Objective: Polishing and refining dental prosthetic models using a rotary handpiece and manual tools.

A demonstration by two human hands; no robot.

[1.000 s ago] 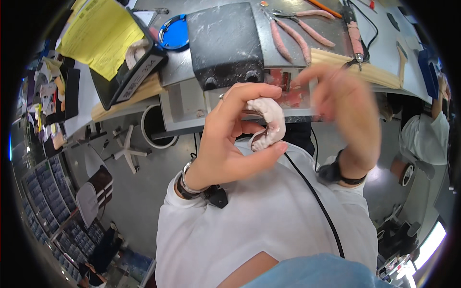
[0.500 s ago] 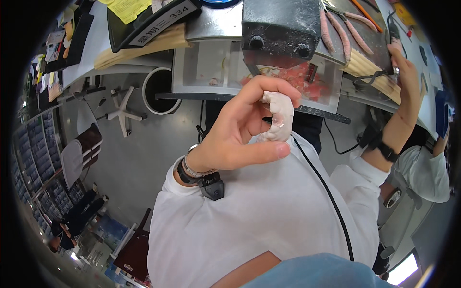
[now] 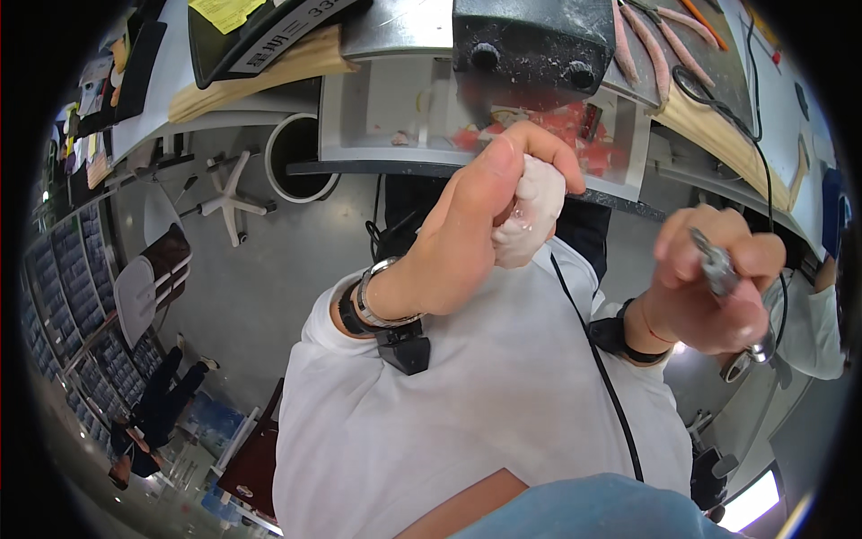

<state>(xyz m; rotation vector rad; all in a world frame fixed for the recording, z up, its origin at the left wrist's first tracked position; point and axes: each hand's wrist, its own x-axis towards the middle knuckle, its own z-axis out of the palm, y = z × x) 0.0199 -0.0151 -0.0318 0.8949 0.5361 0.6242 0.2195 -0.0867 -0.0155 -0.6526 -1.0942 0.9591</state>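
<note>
My left hand [image 3: 440, 242] is closed round a whitish plaster dental cast [image 3: 541, 202], holding it above my lap in front of the open drawer. Tooth shapes and a small pinkish patch show on the cast. At the right, apart from it, my right hand [image 3: 709, 287] grips a slim metal rotary handpiece [image 3: 716, 267]. Its narrow tip points up and left, while a shiny end shows below the fingers. Motion blurs this hand slightly. A black cord [image 3: 770, 175] runs from the bench down behind the right hand.
An open drawer [image 3: 332, 117] holding pink scraps lies under a dusty black housing [image 3: 539, 49]. Pink-handled pliers [image 3: 642, 45] rest on the bench. A black file box [image 3: 211, 54], a round bin [image 3: 278, 166] and a chair [image 3: 151, 283] are leftward. A co-worker's white sleeve [image 3: 813, 319] shows right.
My right hand has come from the bench toward my body, bringing the handpiece with it. My left hand has turned the cast, and its fingers now wrap over it.
</note>
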